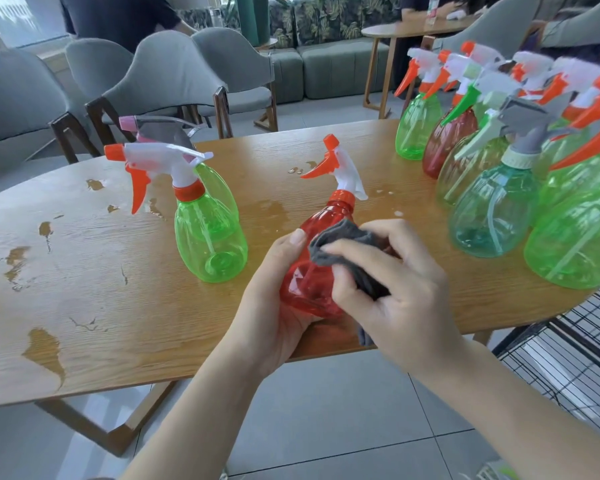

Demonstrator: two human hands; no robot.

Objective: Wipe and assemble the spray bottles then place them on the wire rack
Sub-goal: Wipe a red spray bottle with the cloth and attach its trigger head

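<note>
- Left hand [278,306] cupped round the base of the red spray bottle [312,268], thumb up its side, bottle tilted over the near edge of the wooden table [118,306].
- Right hand [395,289] curled on a grey cloth [343,251], pressing it to the bottle's body.
- Orange-and-white trigger head [336,168] screwed on.
- Green bottle [210,240] upright just left; water puddles [45,351] there.
- Cluster of assembled bottles [499,188] far right.
- Wire rack [568,358] down at lower right.

Bare table [84,289] runs along the near edge toward the left end, puddles [45,348] only; two bottles [210,237] stand mid-table; a dense bottle cluster [520,188] blocks the right end; wire rack [568,358] beside the near-right corner.
</note>
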